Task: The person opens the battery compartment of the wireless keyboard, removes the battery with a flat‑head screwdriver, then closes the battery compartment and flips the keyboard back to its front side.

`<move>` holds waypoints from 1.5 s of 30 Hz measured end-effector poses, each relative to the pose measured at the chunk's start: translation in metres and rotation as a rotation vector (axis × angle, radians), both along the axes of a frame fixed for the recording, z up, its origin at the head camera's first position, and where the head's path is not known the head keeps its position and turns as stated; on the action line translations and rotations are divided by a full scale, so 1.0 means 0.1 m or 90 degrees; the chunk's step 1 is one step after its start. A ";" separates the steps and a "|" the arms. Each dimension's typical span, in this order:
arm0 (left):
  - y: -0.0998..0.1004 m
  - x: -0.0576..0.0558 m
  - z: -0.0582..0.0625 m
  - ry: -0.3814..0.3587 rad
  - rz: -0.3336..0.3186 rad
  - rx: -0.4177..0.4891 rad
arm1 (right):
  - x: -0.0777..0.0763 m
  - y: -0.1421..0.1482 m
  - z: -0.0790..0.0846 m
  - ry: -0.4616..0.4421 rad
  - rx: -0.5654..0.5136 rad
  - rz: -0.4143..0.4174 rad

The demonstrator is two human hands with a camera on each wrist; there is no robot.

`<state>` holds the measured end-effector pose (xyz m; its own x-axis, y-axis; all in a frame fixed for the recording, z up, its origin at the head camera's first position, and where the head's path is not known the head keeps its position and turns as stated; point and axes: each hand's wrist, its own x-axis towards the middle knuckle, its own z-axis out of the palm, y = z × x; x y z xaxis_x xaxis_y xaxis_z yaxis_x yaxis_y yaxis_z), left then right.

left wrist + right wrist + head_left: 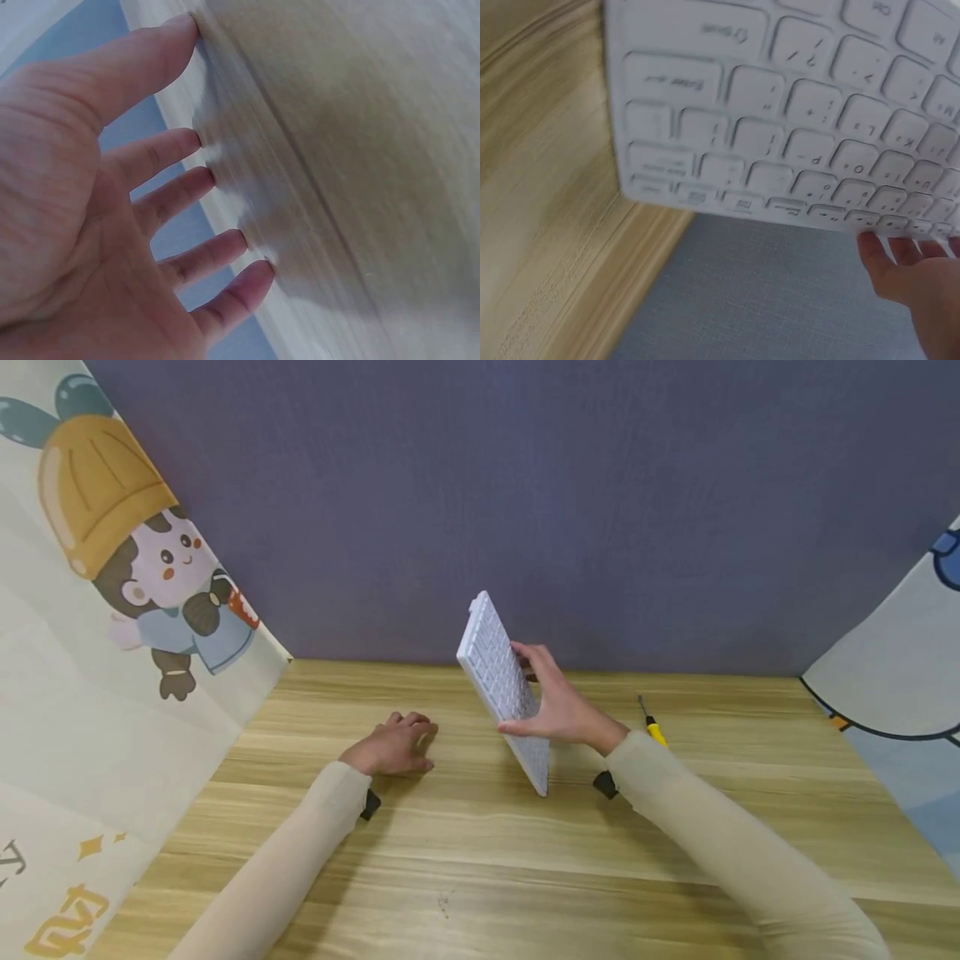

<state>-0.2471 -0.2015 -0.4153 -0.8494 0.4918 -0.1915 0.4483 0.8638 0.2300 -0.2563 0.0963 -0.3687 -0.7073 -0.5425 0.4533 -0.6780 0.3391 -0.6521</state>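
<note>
A white keyboard (498, 668) stands steeply tilted over the wooden table, one end raised and its lower end close over the wood. My right hand (558, 706) grips it across its width, thumb on the near long edge and fingers at the far one. Its keys fill much of the right wrist view, where my right fingers (885, 266) meet the edge. To the left of the keyboard, my left hand (393, 745) holds nothing. In the left wrist view its fingers are spread and gently bent, the fingertips (259, 271) on the table surface.
A screwdriver (656, 731) with a yellow and black handle lies right of my right wrist, partly behind the sleeve. The wooden table (450, 860) ends at a dark blue-grey wall (525, 485). A cartoon-printed cloth (67, 693) borders its left side.
</note>
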 end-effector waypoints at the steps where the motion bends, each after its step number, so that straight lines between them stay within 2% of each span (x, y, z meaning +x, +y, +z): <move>1: 0.00 0.00 0.00 -0.004 0.002 0.000 | 0.00 0.00 0.00 0.003 -0.012 0.001; 11: 0.01 0.01 0.02 -0.024 0.005 -0.001 | 0.05 0.02 -0.02 -0.012 -0.097 -0.005; 17: -0.01 0.03 0.05 -0.021 0.000 0.001 | 0.28 0.02 0.19 -0.007 -0.109 0.005; 20: -0.01 0.03 0.05 -0.018 -0.002 0.005 | 0.33 0.04 0.23 -0.009 -0.113 0.003; 35: 0.03 0.02 0.05 -0.022 0.000 0.014 | 0.33 0.18 0.14 -0.005 -0.154 0.027; 41: 0.14 0.02 0.01 -0.036 0.018 0.048 | 0.32 0.24 0.10 0.003 -0.173 0.041; 45: 0.29 0.02 -0.02 -0.043 0.001 0.088 | 0.32 0.28 0.09 0.005 -0.181 0.044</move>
<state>-0.2451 -0.1724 -0.4174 -0.8376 0.5165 -0.1779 0.4269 0.8221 0.3767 -0.2242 0.1242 -0.3601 -0.6693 -0.4391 0.5993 -0.6984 0.0964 -0.7092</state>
